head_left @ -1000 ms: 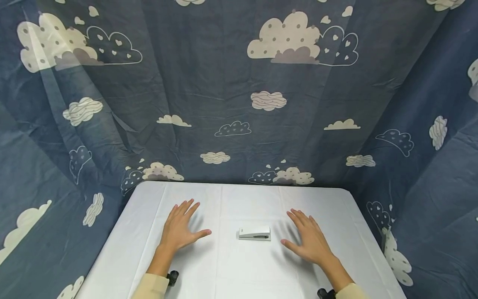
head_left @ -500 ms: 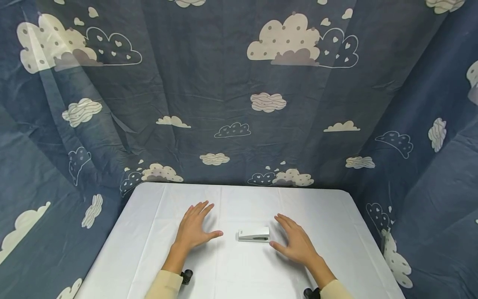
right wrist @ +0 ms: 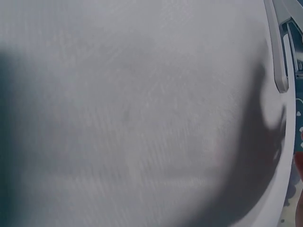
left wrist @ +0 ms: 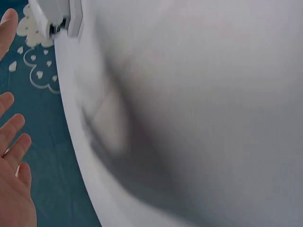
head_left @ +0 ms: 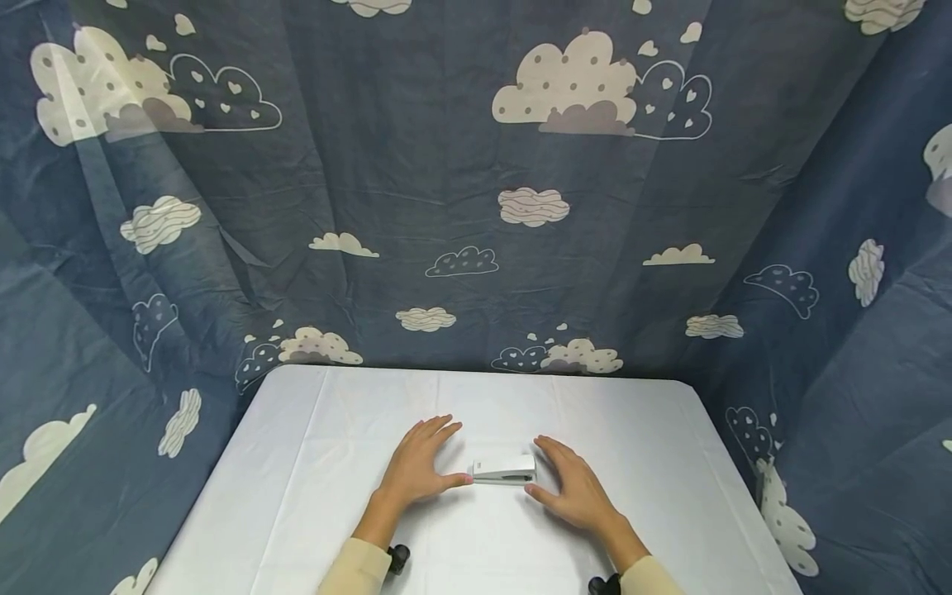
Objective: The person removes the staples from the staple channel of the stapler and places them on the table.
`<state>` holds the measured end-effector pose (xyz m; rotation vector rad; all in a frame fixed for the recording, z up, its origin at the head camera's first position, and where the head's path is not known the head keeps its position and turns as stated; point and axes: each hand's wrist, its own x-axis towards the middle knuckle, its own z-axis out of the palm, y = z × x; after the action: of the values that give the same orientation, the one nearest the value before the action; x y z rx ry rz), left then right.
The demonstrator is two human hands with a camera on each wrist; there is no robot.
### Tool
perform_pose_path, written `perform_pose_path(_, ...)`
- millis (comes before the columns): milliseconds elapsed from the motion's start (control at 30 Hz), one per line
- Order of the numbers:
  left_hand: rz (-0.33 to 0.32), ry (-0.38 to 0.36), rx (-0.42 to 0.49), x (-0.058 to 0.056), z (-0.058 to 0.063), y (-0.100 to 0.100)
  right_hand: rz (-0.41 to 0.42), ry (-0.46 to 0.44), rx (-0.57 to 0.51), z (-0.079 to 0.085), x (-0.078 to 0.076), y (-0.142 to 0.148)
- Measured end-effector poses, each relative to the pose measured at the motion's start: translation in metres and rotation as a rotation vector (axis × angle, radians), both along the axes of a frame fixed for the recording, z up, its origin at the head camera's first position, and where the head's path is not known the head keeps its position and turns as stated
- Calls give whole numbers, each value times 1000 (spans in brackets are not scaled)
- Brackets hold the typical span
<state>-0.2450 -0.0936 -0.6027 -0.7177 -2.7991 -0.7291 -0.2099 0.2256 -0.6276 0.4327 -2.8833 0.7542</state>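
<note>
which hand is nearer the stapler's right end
Right. The right hand is beside that end of the stapler; the left hand is beside the opposite end.

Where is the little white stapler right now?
In the head view, the white stapler lies on the white tabletop, low in the picture and slightly right of centre, between the person's left hand and right hand.

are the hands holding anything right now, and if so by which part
Nothing is held: the left hand and right hand are open at either end of the white stapler, which lies on the table.
</note>
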Motion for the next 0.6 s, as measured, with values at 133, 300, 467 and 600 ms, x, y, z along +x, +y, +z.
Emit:
perform_pose_path(133,-35,-22,-6,-1,-2,13,-14,-65,-59,-3,-2,-5)
perform_pose_path(300,-62,-67,-21,1,-4,31,5,-81,-163,-6,-5,-11)
perform_pose_path(467,-78,-89,-32,1,-8,47,36,-108,-261,-10,-8,-14)
perform_pose_path(600,-82,-106,-23,-1,-14,57,37,-163,-344,-13,-10,-16)
